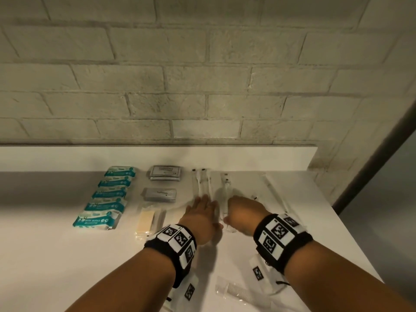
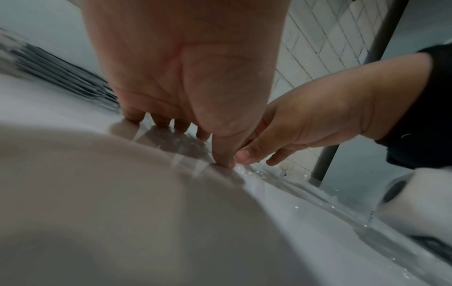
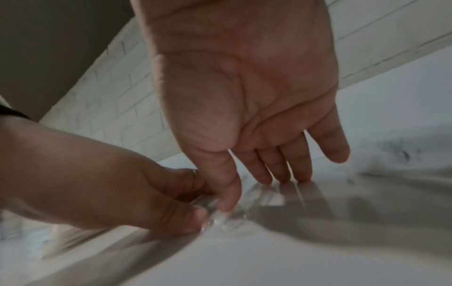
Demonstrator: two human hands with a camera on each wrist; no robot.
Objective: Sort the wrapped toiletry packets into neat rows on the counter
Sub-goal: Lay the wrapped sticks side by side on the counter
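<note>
Head view: clear packet (image 1: 225, 207) lies between both hands.

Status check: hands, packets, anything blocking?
Left hand flat, fingers pressing clear toothbrush packets. Right hand fingertips on a clear packet beside them. Wipes packs already in a row. Nothing blocking.

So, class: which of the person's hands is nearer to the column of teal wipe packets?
Left. The left hand lies mid-counter, with the grey sachets and soap packet between it and the teal wipe packets. The right hand is farther right, beyond the left.
</note>
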